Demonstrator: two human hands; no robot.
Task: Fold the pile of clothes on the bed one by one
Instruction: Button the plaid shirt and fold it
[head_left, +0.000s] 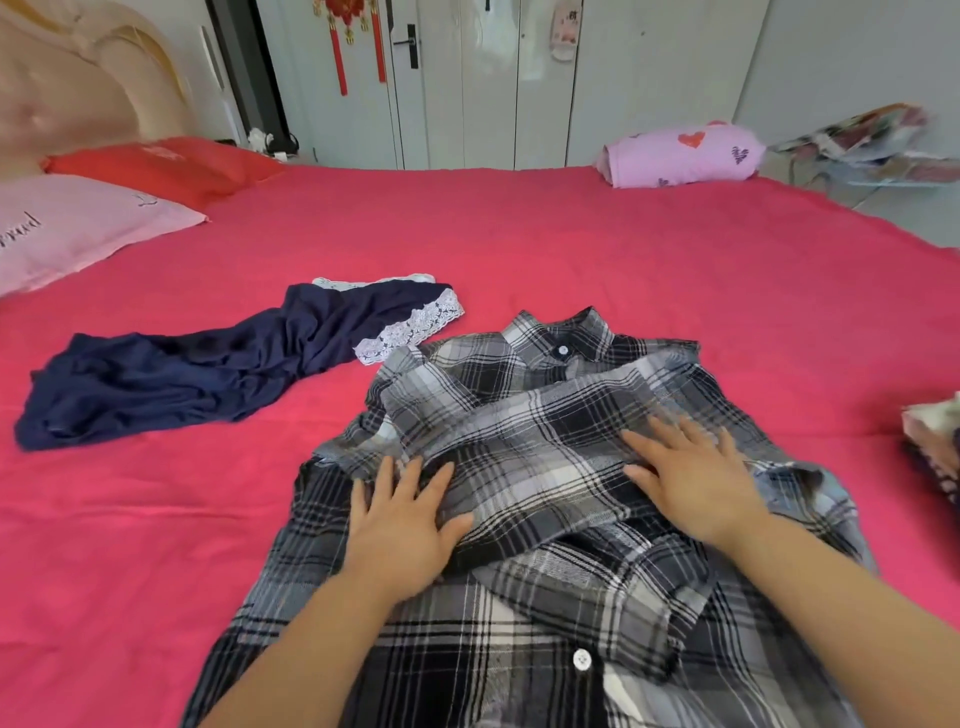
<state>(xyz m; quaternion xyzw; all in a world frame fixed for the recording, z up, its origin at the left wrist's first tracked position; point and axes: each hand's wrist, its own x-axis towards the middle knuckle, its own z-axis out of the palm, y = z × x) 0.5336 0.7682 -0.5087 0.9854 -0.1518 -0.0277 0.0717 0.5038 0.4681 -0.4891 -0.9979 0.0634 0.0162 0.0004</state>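
1. A wide bed under a hot-pink woven cover (571, 249) fills the view. Its near edge is cut off at 6 o'clock.
2. One black, grey and white plaid cotton shirt (519, 415) lies front-up on the cover from centre to 6 o'clock. Its collar points to 12 and a sleeve is folded across the chest. The hem runs out of frame.
3. One dark navy soft garment with white lace trim (182, 379) lies crumpled at 9 o'clock, just beside the shirt's shoulder. What kind of garment it is cannot be told.
4. Two pillows sit at 10 o'clock. The pale pink one (67, 228) is cut by the frame, and the red one (156, 166) lies behind it.
5. One lilac bundle printed with hearts (680, 153) sits at 1 o'clock on the far edge.
6. The left hand (400, 525) and the right hand (696, 488) lie flat on the folded sleeve with their fingers spread wide, gripping nothing.
7. A patterned cloth (935, 441) at 3 o'clock is mostly out of frame and blurred.
8. Two shirt buttons show: a dark one (563, 351) at the collar and a white one (582, 660) lower down.
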